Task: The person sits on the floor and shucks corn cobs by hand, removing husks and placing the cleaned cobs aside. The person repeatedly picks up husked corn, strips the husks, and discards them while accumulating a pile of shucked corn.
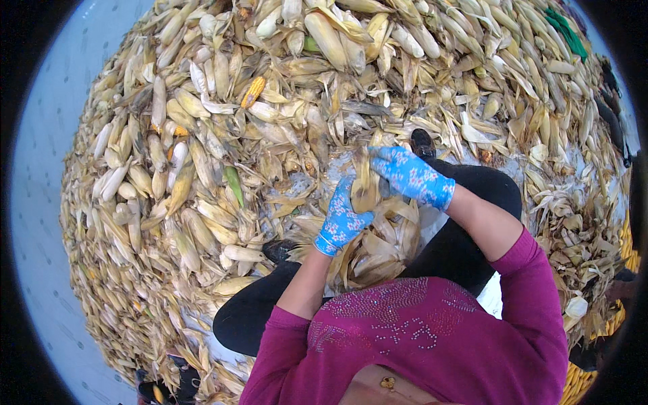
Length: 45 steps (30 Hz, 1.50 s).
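An ear of corn in its dry husk (362,179) stands roughly upright between my hands, above my lap. My left hand (342,218), in a blue flowered glove, grips its lower end. The same kind of glove covers my right hand (409,171), whose fingertips close on the upper husk; their exact grip is partly hidden. Below both hands, loose stripped husks (379,253) lie heaped between my bent legs. No bare kernels show on the held ear.
A large heap of unhusked corn (212,101) spreads ahead and left. One bare yellow ear (253,92) lies on it. Loose husks (572,228) cover the right side. Husked yellow corn (577,379) lies at the lower right rim. Dark shapes, perhaps other people, show at the edges.
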{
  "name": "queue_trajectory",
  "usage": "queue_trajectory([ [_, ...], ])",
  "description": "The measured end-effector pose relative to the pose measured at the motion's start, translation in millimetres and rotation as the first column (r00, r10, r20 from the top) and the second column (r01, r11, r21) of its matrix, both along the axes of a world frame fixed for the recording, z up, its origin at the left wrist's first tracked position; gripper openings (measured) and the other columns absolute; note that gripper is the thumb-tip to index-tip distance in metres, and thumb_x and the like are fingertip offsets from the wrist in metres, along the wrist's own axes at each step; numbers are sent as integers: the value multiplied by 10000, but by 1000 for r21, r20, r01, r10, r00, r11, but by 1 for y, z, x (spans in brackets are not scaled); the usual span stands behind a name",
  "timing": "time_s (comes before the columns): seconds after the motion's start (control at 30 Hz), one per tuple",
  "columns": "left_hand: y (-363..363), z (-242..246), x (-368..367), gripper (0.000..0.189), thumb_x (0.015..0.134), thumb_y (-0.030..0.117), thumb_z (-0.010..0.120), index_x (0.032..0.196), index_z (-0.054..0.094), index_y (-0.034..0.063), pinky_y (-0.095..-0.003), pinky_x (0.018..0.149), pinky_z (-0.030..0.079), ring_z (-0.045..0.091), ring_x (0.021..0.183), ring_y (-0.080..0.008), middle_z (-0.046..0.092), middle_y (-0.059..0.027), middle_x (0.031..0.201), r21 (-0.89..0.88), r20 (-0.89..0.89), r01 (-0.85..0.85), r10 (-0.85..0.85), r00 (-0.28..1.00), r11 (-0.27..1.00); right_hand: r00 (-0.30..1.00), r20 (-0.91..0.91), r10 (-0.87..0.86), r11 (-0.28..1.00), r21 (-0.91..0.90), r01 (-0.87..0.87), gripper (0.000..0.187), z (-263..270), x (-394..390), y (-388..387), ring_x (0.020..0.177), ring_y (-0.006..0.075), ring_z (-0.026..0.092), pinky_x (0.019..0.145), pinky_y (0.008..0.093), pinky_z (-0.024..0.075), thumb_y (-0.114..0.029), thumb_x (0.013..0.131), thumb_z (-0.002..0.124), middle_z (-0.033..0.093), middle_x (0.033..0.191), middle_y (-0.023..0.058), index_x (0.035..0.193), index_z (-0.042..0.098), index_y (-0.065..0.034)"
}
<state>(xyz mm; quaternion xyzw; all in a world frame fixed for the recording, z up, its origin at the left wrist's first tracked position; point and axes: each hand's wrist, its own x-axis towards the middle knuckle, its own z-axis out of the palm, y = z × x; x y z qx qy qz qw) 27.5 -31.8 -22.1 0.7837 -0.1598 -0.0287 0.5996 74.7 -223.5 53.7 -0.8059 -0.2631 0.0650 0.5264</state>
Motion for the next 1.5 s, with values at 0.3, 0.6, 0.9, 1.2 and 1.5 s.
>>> queue_trajectory([
  [0.3, 5, -3, -6, 985, 545, 111, 796, 1339, 261, -121, -334, 1001, 362, 447, 1176, -256, 441, -200, 1282, -214, -448, -198, 85, 890, 957, 923, 384, 21, 971, -229, 74, 354, 15, 12, -13, 760, 156, 605, 675, 298, 493, -240, 950, 421, 634, 902, 165, 1227, 535, -52],
  [0.6, 2, -7, -9, 739, 580, 19, 699, 1262, 413, -12, -317, 882, 453, 542, 998, -181, 557, -88, 1109, 50, -88, -81, 85, 993, 995, 943, -85, 321, 859, -392, -328, 345, -9, -5, -5, 914, 327, 602, 785, 389, 489, -194, 888, 468, 582, 982, 252, 1128, 545, 41],
  [0.9, -3, 43, -4, 653, 708, 74, 661, 1302, 399, 0, -337, 971, 381, 474, 1128, -220, 495, -103, 1215, -317, -204, -125, 61, 977, 940, 835, -551, -17, 945, 263, 193, 278, 5, -20, 7, 670, 138, 587, 582, 305, 493, -190, 915, 509, 619, 799, 77, 1088, 557, 22],
  [1.2, -18, 51, 5, 214, 850, 150, 621, 846, 594, -62, -385, 630, 446, 565, 652, -297, 584, -179, 713, 158, 596, -614, 421, 684, 774, 842, -536, -60, 931, 274, 241, 224, 11, -24, 27, 539, 140, 574, 489, 285, 466, -201, 934, 472, 590, 642, 75, 929, 554, 8],
  [1.5, 144, 42, 29, 241, 934, 187, 480, 1037, 603, 7, -303, 715, 497, 566, 788, -155, 611, -62, 912, -487, -292, -763, 744, 601, 426, 677, -710, 196, 829, -249, -501, 281, 35, -22, -33, 637, 134, 569, 555, 274, 492, -258, 900, 557, 590, 813, 68, 1059, 607, -31],
])
